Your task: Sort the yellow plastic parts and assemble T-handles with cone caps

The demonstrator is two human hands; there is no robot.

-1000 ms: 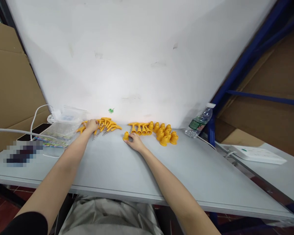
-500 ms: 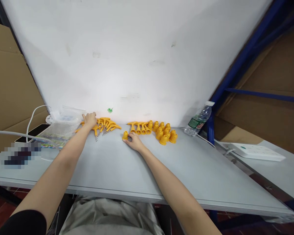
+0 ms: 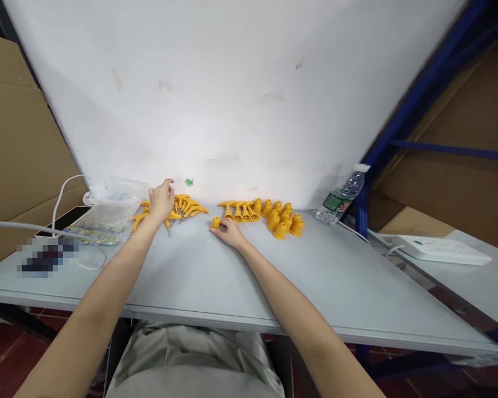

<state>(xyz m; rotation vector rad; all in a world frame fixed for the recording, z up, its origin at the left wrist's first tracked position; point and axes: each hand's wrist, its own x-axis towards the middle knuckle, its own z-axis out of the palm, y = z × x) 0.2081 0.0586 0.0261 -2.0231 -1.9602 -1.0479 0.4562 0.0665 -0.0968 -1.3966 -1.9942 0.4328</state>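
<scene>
My left hand (image 3: 161, 199) is raised a little over a pile of yellow T-shaped handles with small chains (image 3: 185, 208) at the far edge of the grey table (image 3: 216, 276); its fingers are curled, and a yellow handle hangs below it. My right hand (image 3: 229, 231) rests on the table with its fingertips against a single yellow cone-shaped piece (image 3: 216, 223). A group of several more yellow cones (image 3: 279, 218) stands to the right of that hand.
A clear plastic bag and box (image 3: 110, 205) lie at the far left by a white cable (image 3: 64, 190) and a dark phone (image 3: 68, 216). A water bottle (image 3: 341, 194) leans at the back right. A white power strip (image 3: 440, 250) sits on the neighbouring table. A white board stands behind.
My left hand has lifted from the pile of handles and moved slightly right and up, fingers curled. My right hand stays by the single cone.
</scene>
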